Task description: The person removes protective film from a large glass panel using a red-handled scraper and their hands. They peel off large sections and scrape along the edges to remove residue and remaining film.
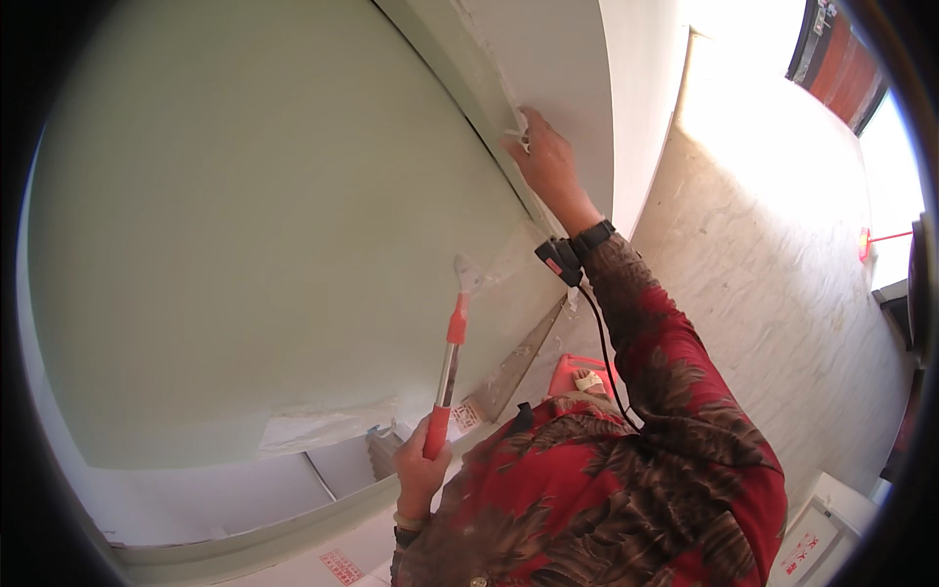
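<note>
My left hand [422,469] grips the red handle of a long scraper [449,367] with a metal shaft. Its pale blade [467,274] points up in front of a large pale green panel [257,242]. Further up, my right hand [549,163] reaches to the edge of the light frame [477,81] beside the panel. A small white strip [518,135] shows between its thumb and fingers, partly hidden and blurred. A black device [559,262] with a cable hangs at my right wrist, beside a black band.
A sandalled foot [589,383] is on a red plastic stool [563,376]. Loose white film [323,425] hangs along the panel's lower part. Marble-patterned floor [770,293] spreads to the right. A white box [814,536] bearing red writing stands at lower right.
</note>
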`<state>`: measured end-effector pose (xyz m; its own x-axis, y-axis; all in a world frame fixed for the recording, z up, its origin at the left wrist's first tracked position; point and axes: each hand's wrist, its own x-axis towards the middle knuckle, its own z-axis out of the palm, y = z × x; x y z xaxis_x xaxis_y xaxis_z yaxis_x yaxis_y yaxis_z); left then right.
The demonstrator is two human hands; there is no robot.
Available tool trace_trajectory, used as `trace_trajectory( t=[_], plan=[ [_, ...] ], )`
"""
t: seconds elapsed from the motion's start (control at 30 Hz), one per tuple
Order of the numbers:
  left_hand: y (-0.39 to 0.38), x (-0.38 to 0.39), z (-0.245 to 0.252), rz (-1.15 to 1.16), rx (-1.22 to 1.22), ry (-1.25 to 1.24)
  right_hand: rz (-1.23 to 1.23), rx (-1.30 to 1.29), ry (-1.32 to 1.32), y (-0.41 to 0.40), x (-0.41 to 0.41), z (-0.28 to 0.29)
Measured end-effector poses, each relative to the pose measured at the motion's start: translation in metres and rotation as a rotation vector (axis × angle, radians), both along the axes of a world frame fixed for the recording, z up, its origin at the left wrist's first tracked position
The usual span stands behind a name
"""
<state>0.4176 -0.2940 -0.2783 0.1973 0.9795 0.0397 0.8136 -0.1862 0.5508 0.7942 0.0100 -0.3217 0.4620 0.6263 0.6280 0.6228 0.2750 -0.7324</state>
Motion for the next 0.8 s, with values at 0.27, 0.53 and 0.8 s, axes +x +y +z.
trace_trajectory(
  t=[0.27,0.53,0.8],
  plan=[
    [0.001,-0.001,-0.006,0.009,0.012,0.012,0.136,-0.076,-0.180,0.023,0.016,-0.006],
    [-0.001,0.003,-0.002,-0.011,0.045,0.018,0.266,-0.321,0.314,-0.023,-0.011,-0.020],
    [0.004,-0.003,0.003,0.006,-0.049,-0.018,0.198,-0.184,0.083,0.023,-0.004,-0.004]
  ],
)
